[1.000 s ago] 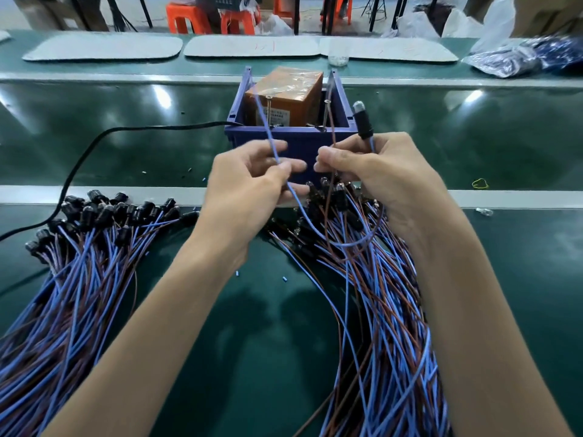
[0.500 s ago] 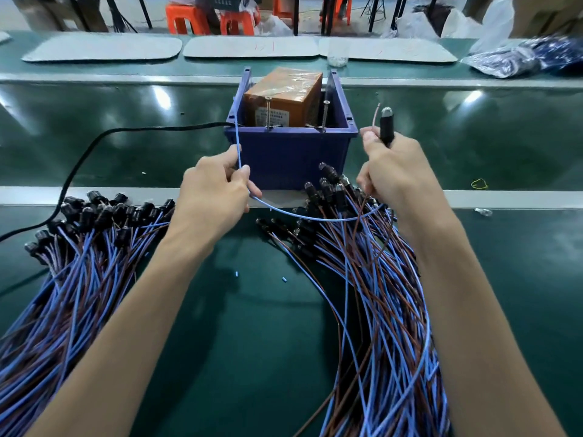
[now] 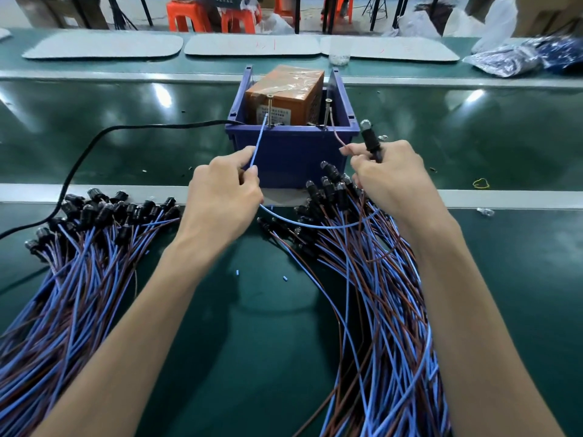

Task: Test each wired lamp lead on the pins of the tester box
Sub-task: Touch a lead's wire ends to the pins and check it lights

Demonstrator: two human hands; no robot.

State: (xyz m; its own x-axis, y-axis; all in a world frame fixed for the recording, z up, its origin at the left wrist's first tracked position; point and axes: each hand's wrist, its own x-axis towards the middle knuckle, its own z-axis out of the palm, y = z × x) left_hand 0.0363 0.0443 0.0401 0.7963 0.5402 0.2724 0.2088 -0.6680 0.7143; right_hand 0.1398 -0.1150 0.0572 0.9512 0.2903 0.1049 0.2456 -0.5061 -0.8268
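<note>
The tester box [image 3: 284,99], orange and wrapped in clear film, sits inside a blue plastic bin [image 3: 291,152] with two upright screw pins, left pin [image 3: 269,110] and right pin [image 3: 328,113]. My left hand [image 3: 224,197] pinches a blue lead [image 3: 258,143] whose bare tip touches the left pin. My right hand [image 3: 388,178] holds a black lamp holder [image 3: 370,141] with its clear bulb up, unlit, and pinches a brown lead [image 3: 336,134] that reaches the right pin.
A heap of wired lamps [image 3: 79,253] lies at the left, another heap [image 3: 372,279] under my right wrist. A black power cable [image 3: 126,127] runs left from the bin. Grey mats [image 3: 252,45] and plastic bags [image 3: 511,58] lie at the back.
Both hands have moved apart and then forward. The blue lead tip now meets the left pin and the brown lead reaches the right pin.
</note>
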